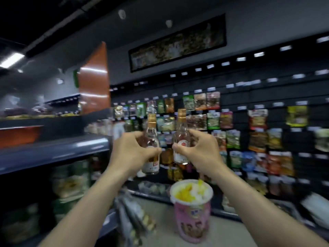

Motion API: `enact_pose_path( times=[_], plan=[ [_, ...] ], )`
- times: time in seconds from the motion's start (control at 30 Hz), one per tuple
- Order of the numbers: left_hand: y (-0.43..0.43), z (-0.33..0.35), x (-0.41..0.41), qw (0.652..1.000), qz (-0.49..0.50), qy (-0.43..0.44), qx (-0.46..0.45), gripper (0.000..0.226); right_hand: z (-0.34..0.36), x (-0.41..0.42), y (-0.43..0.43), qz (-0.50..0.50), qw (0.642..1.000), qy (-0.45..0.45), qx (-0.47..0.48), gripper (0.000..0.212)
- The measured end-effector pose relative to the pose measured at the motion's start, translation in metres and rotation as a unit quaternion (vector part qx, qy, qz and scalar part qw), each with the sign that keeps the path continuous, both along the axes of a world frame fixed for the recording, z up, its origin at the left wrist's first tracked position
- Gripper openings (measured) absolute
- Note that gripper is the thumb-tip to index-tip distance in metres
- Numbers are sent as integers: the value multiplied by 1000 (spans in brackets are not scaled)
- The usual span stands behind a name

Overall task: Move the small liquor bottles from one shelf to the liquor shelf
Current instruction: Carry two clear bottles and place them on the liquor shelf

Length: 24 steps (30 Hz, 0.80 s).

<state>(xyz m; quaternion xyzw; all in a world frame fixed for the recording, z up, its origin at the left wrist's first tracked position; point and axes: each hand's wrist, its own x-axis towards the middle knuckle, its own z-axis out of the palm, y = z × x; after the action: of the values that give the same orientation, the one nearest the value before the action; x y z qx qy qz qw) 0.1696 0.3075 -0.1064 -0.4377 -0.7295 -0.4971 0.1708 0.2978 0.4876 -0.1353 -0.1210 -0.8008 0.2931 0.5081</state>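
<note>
Pink tub (192, 213) with yellow and white contents sits below the right hand (197, 148). Blurred snack packets (258, 120) hang beyond it. A grey-blue shelf (53, 150) runs left of the left hand (131, 150).

Dim aisle, heavy motion blur.
Your view: ceiling strip light (12, 60) upper left; glare on orange panel (93, 77); edges smeared, bowed.

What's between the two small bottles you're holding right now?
Head view: just the thumb tips of the left hand and right hand, in a narrow gap between left bottle and right bottle.
</note>
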Motion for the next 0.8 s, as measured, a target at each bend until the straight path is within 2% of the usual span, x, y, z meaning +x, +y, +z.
enact_pose_path(
  times=[0.1, 0.2, 0.3, 0.43, 0.53, 0.8],
  plan=[
    [87, -50, 57, 997, -64, -49, -16, 43, -41, 77, 63, -41, 999, -23, -22, 70],
    [172, -101, 121, 987, -122, -98, -25, 32, -80, 162, 130, -86, 993, -49, -66, 45],
    [250, -145, 187, 978, -165, -123, -43, 27, -121, 247, 193, -138, 978, -88, -128, 34],
    [348, -193, 271, 957, -230, -159, -81, 28, -176, 345, 259, -196, 954, -103, -203, 50],
    [417, -222, 325, 944, -261, -172, -106, 31, -211, 404, 306, -238, 934, -112, -241, 31],
    [608, -278, 424, 910, -324, -187, -179, 36, -263, 499, 459, -319, 900, -105, -276, 27]
  ],
)
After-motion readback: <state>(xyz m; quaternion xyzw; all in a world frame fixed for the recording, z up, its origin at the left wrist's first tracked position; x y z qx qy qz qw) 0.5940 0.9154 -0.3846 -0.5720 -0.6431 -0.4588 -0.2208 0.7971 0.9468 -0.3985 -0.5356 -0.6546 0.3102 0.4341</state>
